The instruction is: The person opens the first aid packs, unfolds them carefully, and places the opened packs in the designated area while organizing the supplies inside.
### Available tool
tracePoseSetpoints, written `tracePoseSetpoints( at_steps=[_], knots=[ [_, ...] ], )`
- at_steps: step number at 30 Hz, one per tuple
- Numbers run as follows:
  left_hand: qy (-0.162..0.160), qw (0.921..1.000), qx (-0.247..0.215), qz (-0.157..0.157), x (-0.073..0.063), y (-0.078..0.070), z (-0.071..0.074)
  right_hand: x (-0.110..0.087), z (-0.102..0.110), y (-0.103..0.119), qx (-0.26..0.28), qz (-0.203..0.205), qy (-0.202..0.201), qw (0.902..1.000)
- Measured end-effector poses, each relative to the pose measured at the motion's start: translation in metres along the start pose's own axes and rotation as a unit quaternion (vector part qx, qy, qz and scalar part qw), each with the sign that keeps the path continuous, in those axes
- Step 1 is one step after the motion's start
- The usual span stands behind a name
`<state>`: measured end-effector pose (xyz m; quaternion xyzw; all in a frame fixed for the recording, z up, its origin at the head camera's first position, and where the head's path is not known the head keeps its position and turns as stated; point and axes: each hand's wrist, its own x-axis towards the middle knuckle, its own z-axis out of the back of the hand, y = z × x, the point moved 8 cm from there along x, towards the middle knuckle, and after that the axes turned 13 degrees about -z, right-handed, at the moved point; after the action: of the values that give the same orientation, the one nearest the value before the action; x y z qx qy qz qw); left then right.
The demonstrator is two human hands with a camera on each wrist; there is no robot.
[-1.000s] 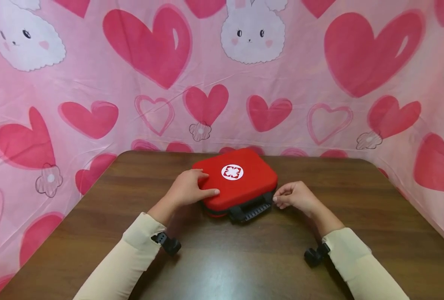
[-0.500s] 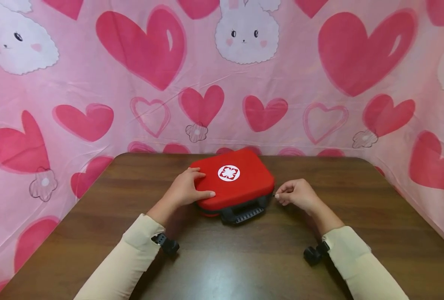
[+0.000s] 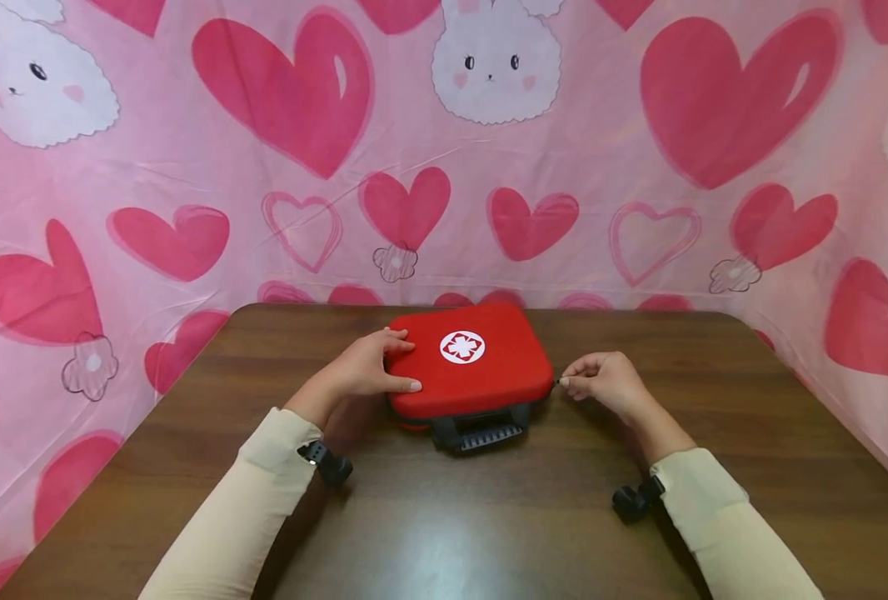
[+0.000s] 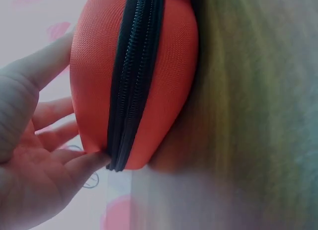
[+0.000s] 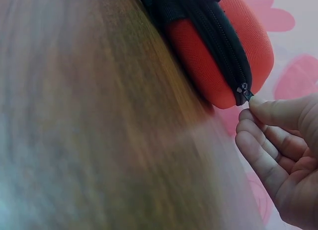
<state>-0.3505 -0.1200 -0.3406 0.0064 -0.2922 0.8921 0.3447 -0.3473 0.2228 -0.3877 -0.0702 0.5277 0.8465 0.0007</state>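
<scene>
red, round-cornered zip case with a textured fabric shell (image 3: 492, 371) lies flat on the brown wood-grain table (image 3: 444, 517), toward the far edge, between the hands. round white emblem with a red design (image 3: 462, 347) on its lid; ribbed black carry handle (image 3: 491, 437) on the side toward the person. left hand (image 3: 365, 364) at the case's left end: fingers spread and fairly straight, thumb resting on the lid, little finger touching the black zipper band (image 4: 130, 86) (clearest from the left wrist). right hand (image 3: 605, 385) just off the right end, thumb and fingertip pinching the small dark zipper pull (image 5: 249, 96), other fingers loosely bent. cream sleeves (image 3: 222, 508) on both arms, a black strapped device (image 3: 327, 464) at each wrist. behind: pink cloth backdrop (image 3: 406, 108) printed with hearts and white rabbit faces.
</scene>
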Motion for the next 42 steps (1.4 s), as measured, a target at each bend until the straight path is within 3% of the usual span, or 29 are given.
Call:
tracePoseSetpoints(
  at_steps=[6, 11, 14, 19, 22, 26, 33, 42],
  knots=[
    [0.019, 0.9994, -0.028, -0.008, 0.008, 0.006, 0.001, 0.001, -0.002, -0.003, 0.009, -0.010, 0.009, 0.9999],
    [-0.012, 0.9988, -0.048, 0.001, 0.009, 0.012, 0.005, -0.001, -0.004, -0.003, 0.019, -0.011, 0.028, 0.9994],
    [-0.060, 0.9976, -0.028, 0.020, 0.005, 0.015, 0.011, -0.003, -0.008, -0.002, 0.027, -0.012, 0.048, 0.9984],
    [-0.129, 0.9908, 0.034, 0.024, 0.000, 0.009, 0.019, -0.008, -0.017, 0.002, 0.027, -0.007, 0.083, 0.9962],
    [-0.127, 0.9884, 0.082, 0.015, -0.001, -0.003, 0.016, -0.012, -0.023, 0.005, 0.022, -0.006, 0.101, 0.9946],
    [-0.116, 0.9859, 0.118, 0.029, -0.001, -0.010, 0.007, -0.014, -0.027, 0.008, 0.021, -0.006, 0.112, 0.9934],
    [-0.129, 0.9858, 0.090, 0.059, 0.002, -0.005, 0.004, -0.012, -0.023, 0.010, -0.006, 0.012, 0.090, 0.9959],
    [-0.109, 0.9886, 0.077, 0.069, 0.004, -0.003, 0.002, -0.005, -0.007, 0.010, -0.069, 0.023, -0.021, 0.9971]
  ],
)
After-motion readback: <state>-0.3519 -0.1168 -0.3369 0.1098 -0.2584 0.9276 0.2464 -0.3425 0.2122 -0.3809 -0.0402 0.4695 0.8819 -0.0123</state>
